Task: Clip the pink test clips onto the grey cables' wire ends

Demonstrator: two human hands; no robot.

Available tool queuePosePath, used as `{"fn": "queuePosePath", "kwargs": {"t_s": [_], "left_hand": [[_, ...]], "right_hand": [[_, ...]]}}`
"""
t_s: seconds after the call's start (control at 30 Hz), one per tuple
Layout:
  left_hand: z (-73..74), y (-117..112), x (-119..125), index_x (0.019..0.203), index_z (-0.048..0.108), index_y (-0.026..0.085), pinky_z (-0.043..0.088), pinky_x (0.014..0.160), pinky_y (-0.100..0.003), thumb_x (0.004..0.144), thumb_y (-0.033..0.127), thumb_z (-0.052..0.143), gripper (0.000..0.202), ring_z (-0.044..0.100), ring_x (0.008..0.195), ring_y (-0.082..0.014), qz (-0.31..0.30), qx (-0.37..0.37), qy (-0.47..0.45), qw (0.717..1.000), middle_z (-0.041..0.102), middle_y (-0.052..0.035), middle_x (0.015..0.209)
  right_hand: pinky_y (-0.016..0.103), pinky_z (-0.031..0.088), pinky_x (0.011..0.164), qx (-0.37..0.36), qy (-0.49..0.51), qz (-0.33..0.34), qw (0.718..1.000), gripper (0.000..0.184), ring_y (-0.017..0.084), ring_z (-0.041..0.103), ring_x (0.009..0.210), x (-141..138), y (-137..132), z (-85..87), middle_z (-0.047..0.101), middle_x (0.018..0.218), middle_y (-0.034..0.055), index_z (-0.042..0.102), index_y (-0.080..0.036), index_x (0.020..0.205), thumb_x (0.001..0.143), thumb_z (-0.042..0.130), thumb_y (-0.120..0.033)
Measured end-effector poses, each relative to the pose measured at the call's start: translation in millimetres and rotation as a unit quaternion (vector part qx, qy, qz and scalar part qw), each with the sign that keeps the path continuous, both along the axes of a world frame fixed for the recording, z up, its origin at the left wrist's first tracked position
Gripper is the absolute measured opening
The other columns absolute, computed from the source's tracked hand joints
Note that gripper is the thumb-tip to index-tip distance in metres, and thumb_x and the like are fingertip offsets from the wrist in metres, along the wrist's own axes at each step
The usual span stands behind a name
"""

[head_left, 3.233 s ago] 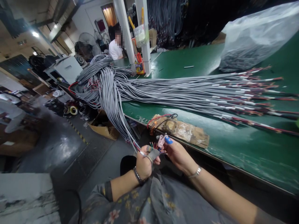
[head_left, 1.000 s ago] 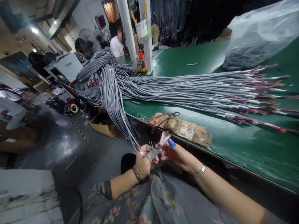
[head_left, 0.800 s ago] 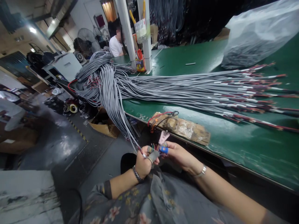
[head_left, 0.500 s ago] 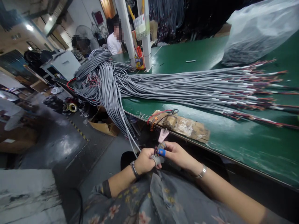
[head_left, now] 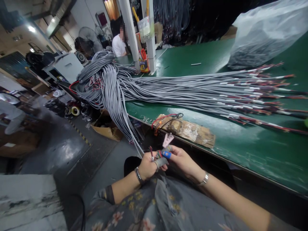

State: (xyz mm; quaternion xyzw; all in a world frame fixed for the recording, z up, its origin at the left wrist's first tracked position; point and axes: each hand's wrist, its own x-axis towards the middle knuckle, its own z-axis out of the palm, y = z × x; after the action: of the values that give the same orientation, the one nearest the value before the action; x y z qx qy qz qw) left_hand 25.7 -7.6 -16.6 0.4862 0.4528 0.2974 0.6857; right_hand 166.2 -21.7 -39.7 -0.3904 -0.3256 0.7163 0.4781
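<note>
Since the earliest frame, the right hand point(head_left: 183, 161) is sitting closer against the left hand point(head_left: 148, 166), and the coloured wires point(head_left: 159, 154), then fanning out, are now bunching between the two. The near edge of the green bench point(head_left: 252, 154) is slanting from the far left to the near right, and both hands are working just off it, over the dark gap before the person's lap. Beyond them, a wooden block point(head_left: 193, 131) is lying along that edge, and farther back the grey cables point(head_left: 168, 89) are stretching right. Room is opening on the left, where the floor point(head_left: 93, 170) is showing beside the left forearm.

The left forearm is rising from the near left, its hand curling tightly around the wires, with loose cables coming in from the far left. The right forearm is reaching in from the near right, thumb and fingers pinching a pink clip point(head_left: 167, 140) that is pointing up and away; exact contact with the wires is hard to see.
</note>
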Motion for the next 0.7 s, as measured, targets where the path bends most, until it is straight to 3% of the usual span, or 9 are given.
{"fn": "queuePosePath", "kwargs": {"t_s": [0.1,0.23,0.33,0.7], "left_hand": [[0.0,-1,-4,0.062,0.066,0.012,0.047,0.048,-0.022,0.056,0.052,0.079,0.043,0.056,0.044,-0.0111,-0.010,0.003,0.004,1.000,0.062,-0.0033,0.050],[-8.6,-2,-6,0.060,0.063,0.012,0.045,0.044,-0.022,0.055,0.056,0.078,0.046,0.054,0.041,-0.0109,0.080,-0.012,-0.026,0.996,0.061,-0.0033,0.047],[-13.4,-2,-5,0.059,0.060,0.013,0.043,0.041,-0.022,0.050,0.057,0.079,0.048,0.053,0.038,-0.0112,0.134,-0.029,-0.045,0.990,0.061,-0.0032,0.046],[-16.8,-2,-5,0.060,0.059,0.014,0.044,0.043,-0.021,0.057,0.060,0.075,0.048,0.054,0.040,-0.0104,0.109,0.002,-0.022,0.994,0.062,-0.0026,0.048]], "right_hand": [[0.024,0.033,0.047,-0.009,-0.004,0.035,0.999,0.043,0.009,0.047,0.043,-1,7,0.7,0.056,0.049,-0.0038,0.056,-0.017,0.069,0.058,0.080,-0.051],[0.023,0.033,0.049,-0.046,0.014,0.002,0.999,0.045,0.007,0.042,0.046,2,7,-0.7,0.053,0.051,-0.0046,0.058,-0.016,0.064,0.053,0.082,-0.053],[0.024,0.035,0.051,-0.078,0.046,0.014,0.996,0.045,0.008,0.043,0.049,3,4,-0.6,0.051,0.052,-0.0045,0.059,-0.016,0.064,0.053,0.083,-0.053],[0.025,0.028,0.050,-0.039,-0.056,-0.031,0.997,0.049,0.008,0.038,0.048,-7,6,10.0,0.052,0.050,-0.0044,0.057,-0.017,0.064,0.051,0.081,-0.058]]}}
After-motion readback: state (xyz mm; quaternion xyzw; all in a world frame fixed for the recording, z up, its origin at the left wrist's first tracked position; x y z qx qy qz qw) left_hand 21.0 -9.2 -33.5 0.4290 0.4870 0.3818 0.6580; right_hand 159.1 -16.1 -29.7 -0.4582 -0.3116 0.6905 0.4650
